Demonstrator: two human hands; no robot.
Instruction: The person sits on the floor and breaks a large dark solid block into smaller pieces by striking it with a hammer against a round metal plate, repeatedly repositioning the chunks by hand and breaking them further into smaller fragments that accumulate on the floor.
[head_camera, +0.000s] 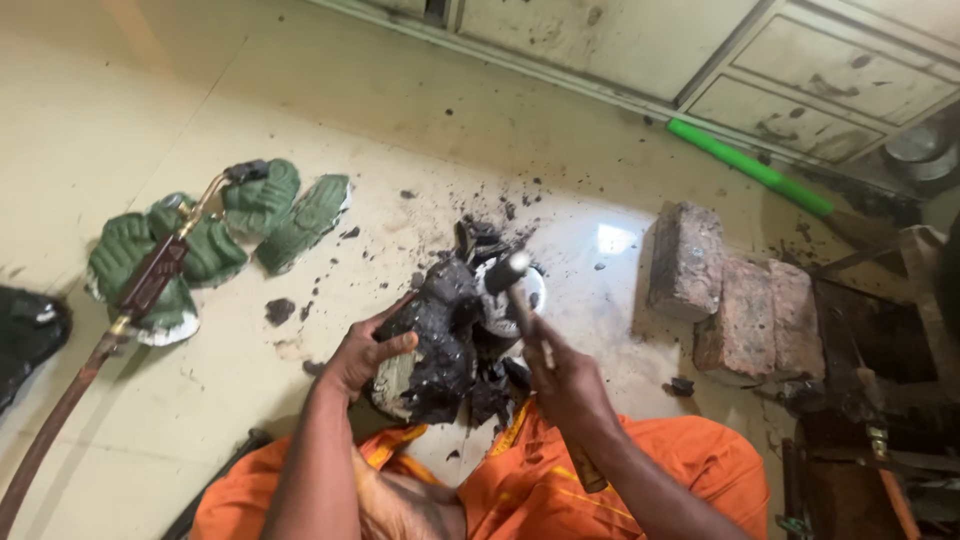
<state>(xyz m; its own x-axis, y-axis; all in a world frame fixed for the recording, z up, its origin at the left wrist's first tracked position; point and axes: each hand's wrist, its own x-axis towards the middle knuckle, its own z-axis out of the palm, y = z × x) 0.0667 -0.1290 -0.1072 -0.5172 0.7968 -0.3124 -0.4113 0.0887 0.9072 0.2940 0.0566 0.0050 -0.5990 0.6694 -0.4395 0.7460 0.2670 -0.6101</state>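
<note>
Looking down from the head camera, I see orange cloth (540, 490) over the knees nearest me. Just past it, my left hand (365, 355) cups the near side of a black, soot-crusted lump (440, 340) that sits on the pale floor (150, 130), fingers curled against its dark surface with the thumb on top. My right hand (570, 385) is wrapped tight around the wooden handle of a hammer (515, 285), whose metal head is over the top of the lump, just beside a whitish patch; whether it touches I cannot tell. Black crumbs (500, 205) lie scattered around and beyond the lump. Off to the left, well apart, green moulded pieces (215, 245) lie with a brass-tipped torch and hose (150, 285) across them. To the right stand worn bricks (735, 295), and farther back a green-handled tool (750, 168) lies along the cabinet base.
</note>
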